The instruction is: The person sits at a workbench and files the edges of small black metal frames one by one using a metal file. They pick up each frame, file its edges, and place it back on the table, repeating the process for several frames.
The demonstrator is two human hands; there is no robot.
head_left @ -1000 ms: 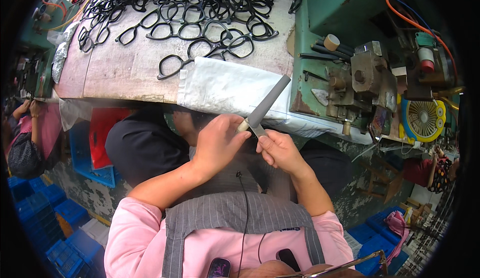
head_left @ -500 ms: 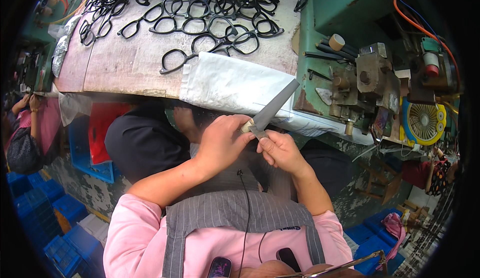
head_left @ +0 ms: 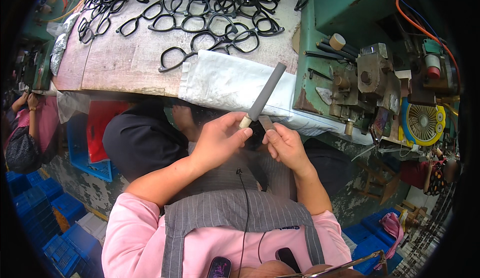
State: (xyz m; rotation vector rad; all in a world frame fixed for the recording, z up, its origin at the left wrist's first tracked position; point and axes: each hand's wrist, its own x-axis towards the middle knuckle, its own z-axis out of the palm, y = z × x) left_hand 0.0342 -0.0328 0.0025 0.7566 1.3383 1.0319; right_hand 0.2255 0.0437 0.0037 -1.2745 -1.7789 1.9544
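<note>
Left hand (head_left: 219, 135): I'm gripping the bar (head_left: 267, 93) low, pointing it toward the cloth (head_left: 220, 78) on the bench (head_left: 130, 73). Right hand (head_left: 286, 147): pinching the plate (head_left: 266, 123) just beside it. Probably filing or scraping; the next pass seemingly calling for a steady angle.

Operator attire: short-sleeved pink shirt (head_left: 134, 233) under a grey apron (head_left: 215, 212).
The apron carries fine pale pinstripes, two shoulder straps (head_left: 173, 257) in matching cloth, and a small dark marking (head_left: 289, 227) on the bib; a thin black cable (head_left: 246, 213) crosses its front, two dark rounded tabs (head_left: 219, 268) sit at the chest, dark trousers (head_left: 142, 138) cover the legs, thin-rimmed spectacles (head_left: 345, 266) show at the lower edge, and the left hand (head_left: 217, 140) and right hand (head_left: 287, 148) are bare.
</note>
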